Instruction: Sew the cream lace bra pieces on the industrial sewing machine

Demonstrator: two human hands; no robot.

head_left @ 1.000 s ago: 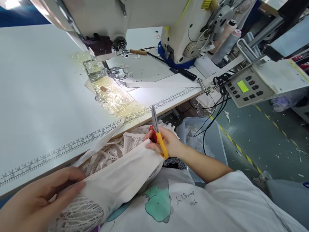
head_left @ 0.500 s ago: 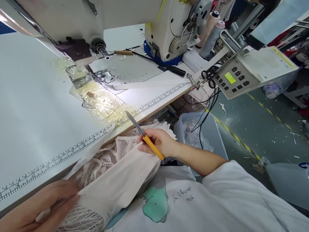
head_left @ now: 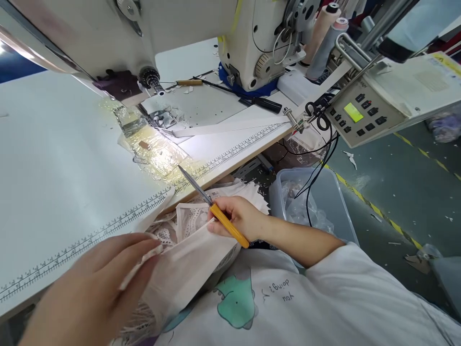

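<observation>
A sewing workshop, with a white worktable [head_left: 54,158] whose front edge carries a printed ruler scale [head_left: 118,223]. Nearest is the wearer's white T-shirt [head_left: 324,298], with a green dinosaur print. Against it, in front of the table edge, the white fabric panel [head_left: 194,259] stretches between the hands. The left hand [head_left: 97,283] pinches a fold of it, thumb against fingers. The right hand [head_left: 241,218] is wrapped round the yellow-handled scissors [head_left: 228,225], blades slanting toward the table, thumb at the panel's far end. White lace garment pieces [head_left: 192,218] bunch just beyond the panel. To the right, a translucent plastic bin [head_left: 344,206] holds clear bags. Farther off are a control box [head_left: 360,113], a black-handled screwdriver [head_left: 267,104], the sewing machine [head_left: 194,24] and thread cones [head_left: 326,48].
</observation>
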